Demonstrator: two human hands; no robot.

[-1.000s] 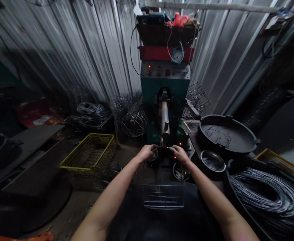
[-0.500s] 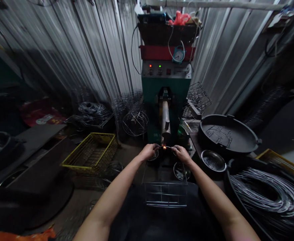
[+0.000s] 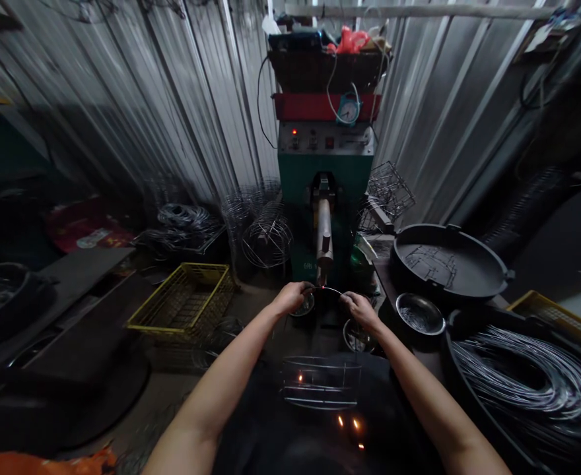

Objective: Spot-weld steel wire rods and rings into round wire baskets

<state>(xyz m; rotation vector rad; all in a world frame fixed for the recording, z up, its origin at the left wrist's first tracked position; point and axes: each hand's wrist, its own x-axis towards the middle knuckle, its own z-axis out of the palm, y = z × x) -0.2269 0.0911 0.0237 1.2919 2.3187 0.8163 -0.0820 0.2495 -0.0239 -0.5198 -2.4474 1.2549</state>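
A thin curved metal wire spans the gap between my two hands, with a small red glow near its middle. My left hand is closed on its left end, and my right hand pinches the right end. Just above the glow is the lower tip of the metal electrode arm on a green spot welder. A wire rack shows below my hands, over a dark apron; whether it joins the wire I cannot tell. Several bright sparks fall in front of the apron.
A yellow wire basket stands at left. On the right are a round black tray, a metal bowl and a tub holding coiled wire. Another bowl sits below my right hand. Wire cages lean beside the machine.
The bright flash at the wire has shrunk to a small glow, and sparks now fly lower down. The green lamp on the machine has gone out. Both hands keep nearly the same place.
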